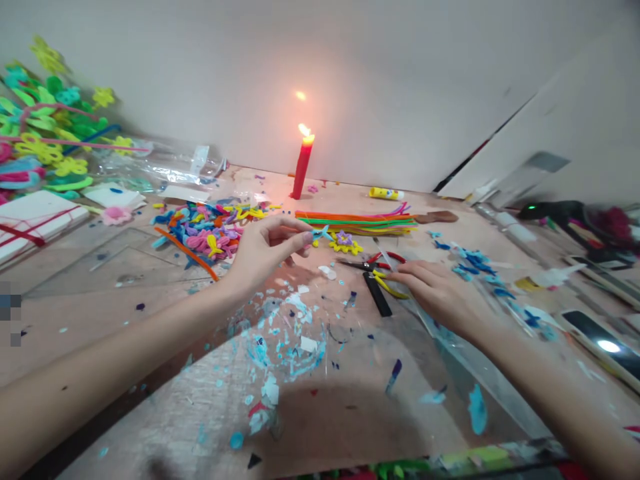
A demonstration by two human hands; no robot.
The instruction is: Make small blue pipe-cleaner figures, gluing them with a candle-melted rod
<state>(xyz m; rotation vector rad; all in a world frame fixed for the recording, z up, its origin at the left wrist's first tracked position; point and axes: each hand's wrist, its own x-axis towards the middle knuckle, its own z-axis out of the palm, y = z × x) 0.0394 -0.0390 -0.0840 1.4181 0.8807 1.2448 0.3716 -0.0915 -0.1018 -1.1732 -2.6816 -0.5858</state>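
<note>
My left hand (273, 250) is raised over the middle of the table, thumb and fingertips pinching a small light-blue pipe-cleaner piece (324, 233) with pointed ends. My right hand (437, 290) lies low to the right, fingers stretched out together, tips at the handles of small pliers (373, 265). One plier handle is red and the other yellow, and the jaws point left. A black flat bar (377, 295) lies just below them. Behind the blue piece sit a purple flower (344, 239) and a yellow beaded-looking loop (350, 248) of pipe cleaner.
A lit red candle (302, 167) stands near the wall. Pipe-cleaner stems (355, 223) lie before a glue stick (385, 193). Left are colourful twisted pieces (213, 230) and finished flowers (45, 133). Blue bits (475, 260), a glue bottle (550, 277) and a phone (600, 340) lie right.
</note>
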